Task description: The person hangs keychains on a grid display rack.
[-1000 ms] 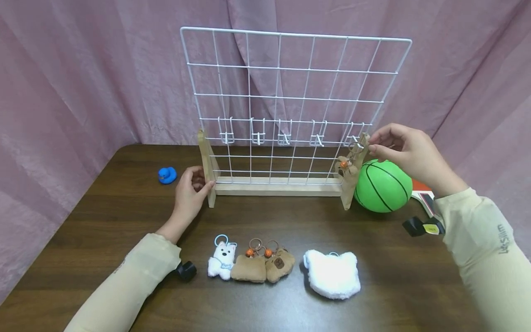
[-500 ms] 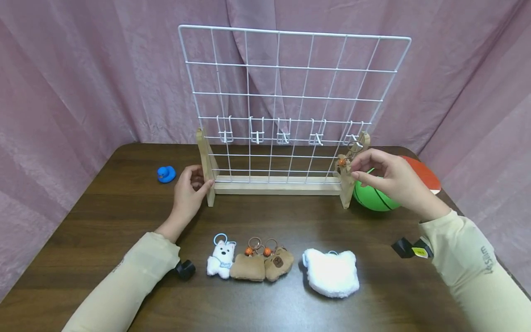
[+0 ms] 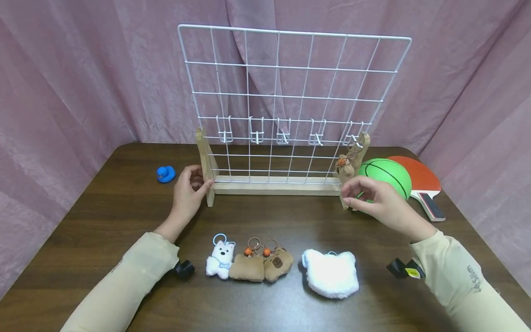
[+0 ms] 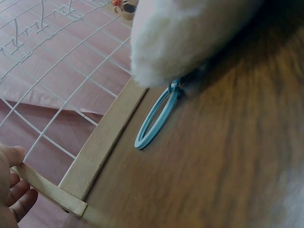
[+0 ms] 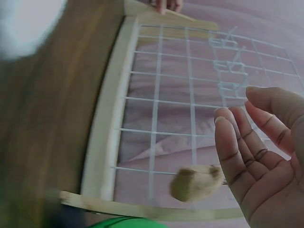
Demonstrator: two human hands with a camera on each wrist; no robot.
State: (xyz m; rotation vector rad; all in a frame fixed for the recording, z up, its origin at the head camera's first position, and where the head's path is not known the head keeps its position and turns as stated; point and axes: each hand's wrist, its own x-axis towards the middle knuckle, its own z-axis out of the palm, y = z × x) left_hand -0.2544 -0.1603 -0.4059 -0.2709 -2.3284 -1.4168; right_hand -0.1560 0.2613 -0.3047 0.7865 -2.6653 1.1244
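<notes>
A white wire grid rack point(image 3: 274, 97) stands upright on a wooden base point(image 3: 277, 188). My left hand point(image 3: 188, 196) grips its left wooden leg between thumb and fingers; the left wrist view shows that hand point(image 4: 14, 190) at the leg too. A small brown plush keychain point(image 3: 345, 169) with an orange bead hangs from the rightmost hook. Below it, in front of the right leg, my right hand point(image 3: 373, 203) has loosely bent fingers. In the right wrist view this hand point(image 5: 266, 147) is empty, thumb apart from the fingertips, with the keychain point(image 5: 194, 183) beside it.
On the table lie a white dog keychain point(image 3: 221, 260), two brown plush keychains point(image 3: 277, 263) and a larger white plush point(image 3: 332, 274). A green ball point(image 3: 386, 173) and red paddle point(image 3: 419, 173) are right of the rack. Left is a blue duck point(image 3: 166, 174). Several white hooks point(image 3: 283, 138) line the grid.
My right hand has moved down and toward me from beside the top of the right leg to its foot. The keychain stays hanging. My left hand keeps its grip on the left leg.
</notes>
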